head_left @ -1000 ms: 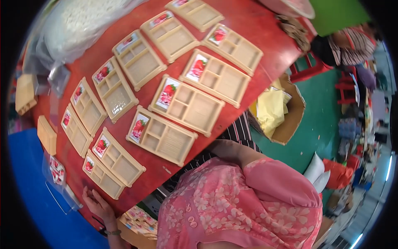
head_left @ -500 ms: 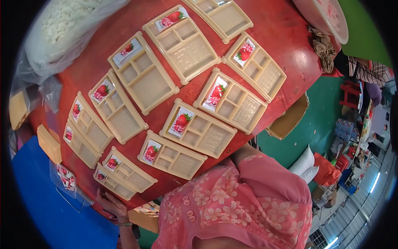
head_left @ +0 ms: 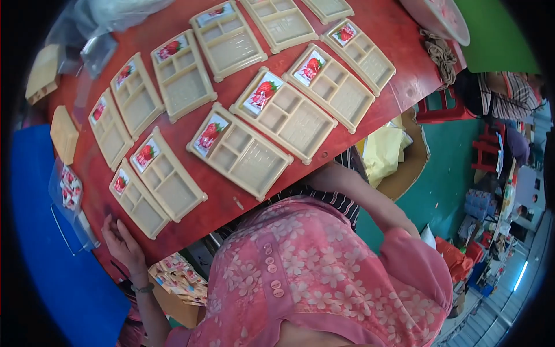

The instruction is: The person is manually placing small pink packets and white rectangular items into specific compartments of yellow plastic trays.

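Note:
Cream plastic compartment trays [head_left: 240, 150] lie in slanting rows on the red table [head_left: 231, 202]. Most in full view carry a flat strawberry-picture sachet [head_left: 210, 136] in one compartment; their other compartments look bare. My left hand [head_left: 123, 246] is at the table's near left edge, fingers apart and holding nothing. Closest to it is the nearest left tray [head_left: 139, 199], a small gap away. My right forearm [head_left: 370, 194] reaches inward by the table's front edge. The right hand's fingers are hidden near my lap, so its grip does not show.
A clear container of sachets [head_left: 70, 188] sits at the left edge, beside a tan block [head_left: 63, 134] and a blue surface [head_left: 34, 231]. Below are a carton of sachets [head_left: 179, 280] and a carton with yellow wrapping [head_left: 386, 156]. A pink basin [head_left: 442, 20] stands far right.
The view has shifted, so the trays appear higher. My right forearm has come into sight, bent toward the table's front edge. My left hand remains open by the left trays.

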